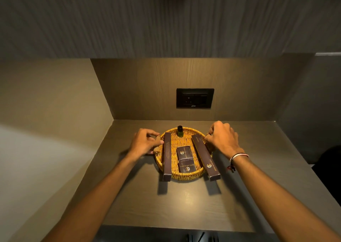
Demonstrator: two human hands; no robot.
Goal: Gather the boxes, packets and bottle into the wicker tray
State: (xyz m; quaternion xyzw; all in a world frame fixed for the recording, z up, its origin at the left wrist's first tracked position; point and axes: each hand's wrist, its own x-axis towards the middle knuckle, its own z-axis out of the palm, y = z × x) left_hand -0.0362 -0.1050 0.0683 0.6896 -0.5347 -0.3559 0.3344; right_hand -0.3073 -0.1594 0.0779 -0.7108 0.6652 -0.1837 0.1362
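A round yellow wicker tray [186,176] sits on the dark counter. Inside it lie two small dark square boxes [184,152] [187,166], one behind the other. A long dark box [167,156] rests along the left side and another long dark box [205,155] along the right, both overhanging the front rim. A small green bottle [180,131] with a black cap stands at the back. My left hand [144,142] grips the tray's left handle. My right hand [222,137] grips the right handle.
The counter [184,204] is a niche with walls at the left, back and right. A black socket plate [195,98] is set in the back wall above the tray. The counter's front edge runs below my forearms.
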